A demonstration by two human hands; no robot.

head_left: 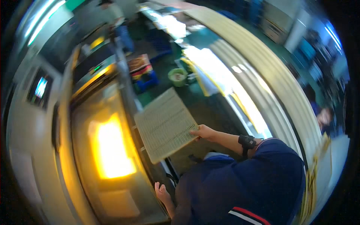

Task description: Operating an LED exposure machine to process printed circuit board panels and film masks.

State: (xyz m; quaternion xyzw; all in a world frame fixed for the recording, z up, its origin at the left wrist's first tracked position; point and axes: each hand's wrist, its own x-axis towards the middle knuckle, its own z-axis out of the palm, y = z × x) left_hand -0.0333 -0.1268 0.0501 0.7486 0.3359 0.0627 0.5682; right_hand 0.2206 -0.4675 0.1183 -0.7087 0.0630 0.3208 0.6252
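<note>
My right hand grips the near right edge of a flat, pale rectangular panel, its thumb on top. Rows of small dark marks or holes run across the panel, which looks like a circuit board panel. It is held tilted, its left side next to the edge of a machine with a glowing yellow window. Lower down, my left hand is beside that machine's edge with its fingers apart, holding nothing.
A long bench with a brightly lit white top runs along the right. Ahead stand a green bucket and a blue crate. Another person stands at the far left; one more is at the right. A small screen hangs left.
</note>
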